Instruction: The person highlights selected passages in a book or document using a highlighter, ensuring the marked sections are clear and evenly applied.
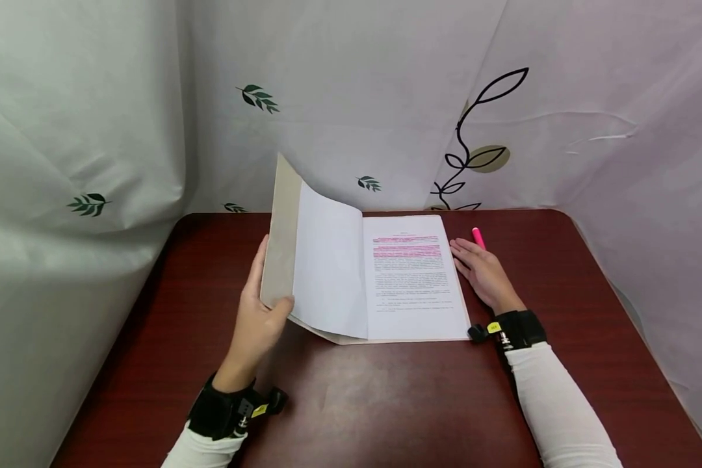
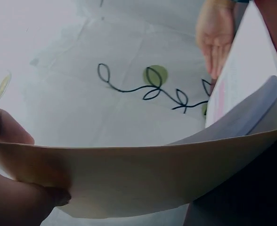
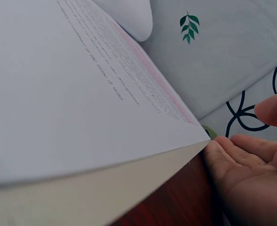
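Observation:
A beige paper folder lies open on the table, its left cover raised and tilted. My left hand grips that cover by its left edge, with the thumb on the inner side and the fingers behind. Against the cover leans a curved blank white sheet. Flat on the right side is a printed page with pink highlighted lines near its top. My right hand rests at the folder's right edge, fingers extended; in the right wrist view its fingertips are right at the page's edge.
A pink highlighter lies just beyond the right hand, partly hidden by it. The dark red-brown table has rounded far corners. A pale curtain with leaf prints hangs behind the table and along both sides.

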{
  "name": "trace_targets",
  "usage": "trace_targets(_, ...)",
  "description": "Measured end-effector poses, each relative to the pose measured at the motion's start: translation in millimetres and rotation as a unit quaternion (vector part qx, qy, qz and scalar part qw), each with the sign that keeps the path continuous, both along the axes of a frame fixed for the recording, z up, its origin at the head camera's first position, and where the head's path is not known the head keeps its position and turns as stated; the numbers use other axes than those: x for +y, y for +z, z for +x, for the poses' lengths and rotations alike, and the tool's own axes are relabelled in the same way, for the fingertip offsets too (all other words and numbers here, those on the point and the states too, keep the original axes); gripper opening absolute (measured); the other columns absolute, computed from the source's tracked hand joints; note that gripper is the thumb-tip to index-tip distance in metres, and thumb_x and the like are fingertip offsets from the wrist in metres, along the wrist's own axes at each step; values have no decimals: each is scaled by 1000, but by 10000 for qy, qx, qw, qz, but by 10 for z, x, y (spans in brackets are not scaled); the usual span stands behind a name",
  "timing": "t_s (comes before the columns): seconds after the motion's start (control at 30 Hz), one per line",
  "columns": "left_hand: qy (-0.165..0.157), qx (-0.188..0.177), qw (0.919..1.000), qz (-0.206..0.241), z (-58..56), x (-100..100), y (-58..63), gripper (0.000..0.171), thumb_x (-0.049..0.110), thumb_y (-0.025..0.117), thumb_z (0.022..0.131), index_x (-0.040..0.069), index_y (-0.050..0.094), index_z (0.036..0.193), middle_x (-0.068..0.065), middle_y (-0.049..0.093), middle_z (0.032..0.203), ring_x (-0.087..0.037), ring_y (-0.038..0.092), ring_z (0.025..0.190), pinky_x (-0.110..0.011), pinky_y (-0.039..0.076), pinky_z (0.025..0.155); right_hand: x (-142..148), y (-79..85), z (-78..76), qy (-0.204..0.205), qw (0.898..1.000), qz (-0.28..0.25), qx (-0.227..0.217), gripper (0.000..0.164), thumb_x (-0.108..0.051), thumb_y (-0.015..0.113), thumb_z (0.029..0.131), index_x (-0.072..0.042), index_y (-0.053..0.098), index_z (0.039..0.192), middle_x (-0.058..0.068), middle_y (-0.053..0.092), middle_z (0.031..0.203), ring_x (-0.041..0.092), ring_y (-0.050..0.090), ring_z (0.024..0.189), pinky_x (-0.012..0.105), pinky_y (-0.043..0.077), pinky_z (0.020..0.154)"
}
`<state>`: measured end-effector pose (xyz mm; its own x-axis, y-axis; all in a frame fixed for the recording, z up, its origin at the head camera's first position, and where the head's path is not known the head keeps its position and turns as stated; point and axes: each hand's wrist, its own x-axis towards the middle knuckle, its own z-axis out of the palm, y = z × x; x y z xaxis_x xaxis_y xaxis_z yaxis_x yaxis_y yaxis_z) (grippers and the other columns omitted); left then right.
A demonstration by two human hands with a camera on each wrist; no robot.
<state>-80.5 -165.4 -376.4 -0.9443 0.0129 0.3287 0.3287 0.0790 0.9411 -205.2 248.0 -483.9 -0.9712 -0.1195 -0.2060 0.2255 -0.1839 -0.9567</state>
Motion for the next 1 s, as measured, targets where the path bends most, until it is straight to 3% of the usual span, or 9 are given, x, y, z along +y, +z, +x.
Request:
trace_targets(0.1, 8, 183, 9996, -204, 1, 99, -59, 107, -24, 46, 79, 28, 16, 167, 9, 20, 172, -18, 28, 153, -22, 35, 113, -2, -3, 2, -38, 10000, 35, 9, 59, -17, 46, 111, -2, 23, 163, 17, 24, 170, 23, 29, 157, 17, 45, 107)
trace_targets(0.27, -160, 322, 9993, -141, -2, 217, -151, 114, -26, 49, 79, 33, 8, 167, 11, 11, 173, -18, 18, 158, -31, 26, 117, -22, 8, 10, -43, 10000, 81, 37, 59, -18, 46, 111, -1, 23, 163, 17, 25, 170, 24, 29, 157, 17, 45, 106)
trace_targets(0.57, -297, 581, 9978, -97, -15, 361, -240, 113, -25, 48, 78, 31, 6, 167, 4, 12, 174, -28, 22, 156, -28, 30, 117, -17, 2, 29, -24, 9999, 163, 46, 60, -19, 46, 111, -2, 23, 163, 17, 24, 171, 24, 29, 157, 19, 43, 110)
trace_targets(0.77, -243, 875, 9953, -333, 22, 504, -143, 108, -23, 48, 74, 15, 8, 167, -11, 15, 173, -39, 26, 153, -26, 29, 117, -22, -15, 33, -62, 9999, 102, 61, 60, -18, 47, 111, -1, 23, 163, 18, 24, 170, 24, 29, 157, 16, 45, 107)
trace_targets(0.87, -250, 922, 9938, -572, 59, 566, -79, 104, -23, 46, 75, 5, 7, 166, -13, 11, 174, -38, 20, 157, -23, 24, 120, -24, -18, 39, -59, 9999, 88, 66, 60, -19, 47, 111, -1, 24, 163, 17, 24, 170, 24, 29, 157, 18, 44, 109)
trace_targets(1.0, -214, 1086, 9892, -962, 36, 614, -147, 103, -26, 44, 73, 1, 7, 165, -13, 10, 174, -33, 14, 160, -20, 16, 124, -21, -10, 44, 30, 9999, 61, 151, 60, -18, 46, 111, 0, 22, 163, 18, 22, 171, 25, 28, 157, 22, 40, 114)
